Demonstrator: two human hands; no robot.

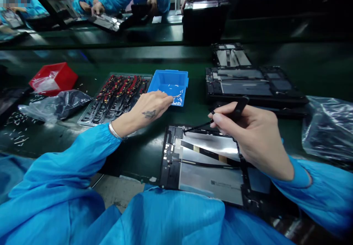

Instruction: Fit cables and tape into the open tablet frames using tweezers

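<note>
My left hand (153, 105) is closed in a pinch over the near side of a blue bin (168, 76), which holds small white strips (178, 100). What its fingertips hold is too small to make out. My right hand (253, 136) is closed around a slim black tool (240, 107). A thin dark length runs from these fingers down to the upper left corner of an opened tablet (209, 179). The tablet lies in front of me, its silver inner plate, black flat cables and small boards exposed.
Left of the bin is a clear tray (116, 98) of black parts with red pieces. Farther left are a red bin (55, 78), a plastic bag (57, 105) and scattered white strips. Stacked tablets (239, 81) and a clear bag (328, 127) are on the right. Co-workers' hands (97, 8) work across the bench.
</note>
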